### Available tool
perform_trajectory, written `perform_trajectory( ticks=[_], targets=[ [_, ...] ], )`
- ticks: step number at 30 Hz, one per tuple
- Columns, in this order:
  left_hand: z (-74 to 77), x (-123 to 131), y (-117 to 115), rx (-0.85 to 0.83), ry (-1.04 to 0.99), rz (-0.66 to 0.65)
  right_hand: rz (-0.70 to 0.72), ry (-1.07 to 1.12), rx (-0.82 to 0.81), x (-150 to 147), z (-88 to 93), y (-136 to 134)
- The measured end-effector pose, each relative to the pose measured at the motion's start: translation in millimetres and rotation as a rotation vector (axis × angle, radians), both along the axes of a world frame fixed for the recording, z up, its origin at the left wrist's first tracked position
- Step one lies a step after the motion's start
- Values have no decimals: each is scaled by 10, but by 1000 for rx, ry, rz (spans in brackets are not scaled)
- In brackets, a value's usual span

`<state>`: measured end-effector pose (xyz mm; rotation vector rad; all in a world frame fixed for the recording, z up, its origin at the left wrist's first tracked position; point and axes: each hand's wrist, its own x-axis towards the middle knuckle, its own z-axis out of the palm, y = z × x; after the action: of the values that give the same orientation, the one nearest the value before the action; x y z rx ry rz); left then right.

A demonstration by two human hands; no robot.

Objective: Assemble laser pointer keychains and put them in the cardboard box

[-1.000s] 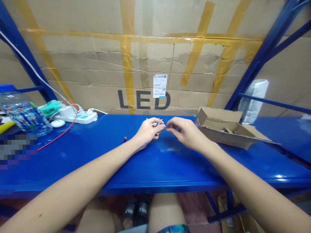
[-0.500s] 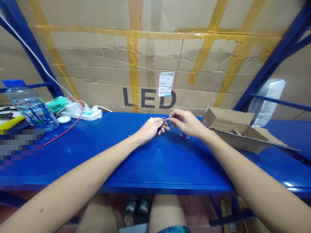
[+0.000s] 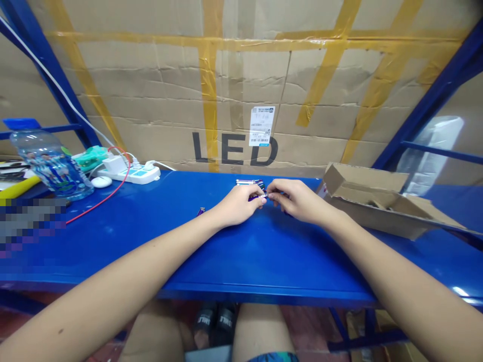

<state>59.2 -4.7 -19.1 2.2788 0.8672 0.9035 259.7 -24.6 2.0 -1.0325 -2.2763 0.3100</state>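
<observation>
My left hand (image 3: 241, 205) pinches a small, slim purple-and-silver metal piece (image 3: 255, 198) between thumb and fingers; its exact kind is too small to make out. From the other side, my right hand (image 3: 296, 199) has its thumb and fingertips closed at the piece's right end. Just behind my hands lies a row of similar shiny slim pieces (image 3: 247, 182), partly covered by the left fingers. Another small purple piece (image 3: 201, 211) with a silver end rests beside my left forearm. Something dark purple peeks out under my right hand, mostly hidden.
An open cardboard box (image 3: 377, 208) stands on the blue table (image 3: 234, 256) at right. On the left are a water bottle (image 3: 51, 163), a white power strip (image 3: 141, 174), a red cable (image 3: 109, 196) and a white oval object (image 3: 101, 182). A large LED carton (image 3: 158, 115) walls the back.
Both hands have come down slightly toward me, uncovering the row of pieces behind them. The looped piece below my right hand is now mostly covered. The view has shifted slightly.
</observation>
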Motion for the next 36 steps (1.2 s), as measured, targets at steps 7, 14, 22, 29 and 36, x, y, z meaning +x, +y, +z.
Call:
perform_trajectory(
  ticks=[7,14,22,29,36],
  targets=[
    [56,-4,-31,6,75,33,-16,86,-101,1,-61,-10],
    [-13,-4,-57,149,35,34,-29,233,-314,-14,-122,9],
    [16,62,-64,236,210,102,-22,219,-257,-10,-134,22],
    [73,21,-121,102,188,76,-20,244,-310,-34,-120,-18],
    [-10,22,-98,328,200,66,-8,347,-408,-51,-130,-10]
  ],
)
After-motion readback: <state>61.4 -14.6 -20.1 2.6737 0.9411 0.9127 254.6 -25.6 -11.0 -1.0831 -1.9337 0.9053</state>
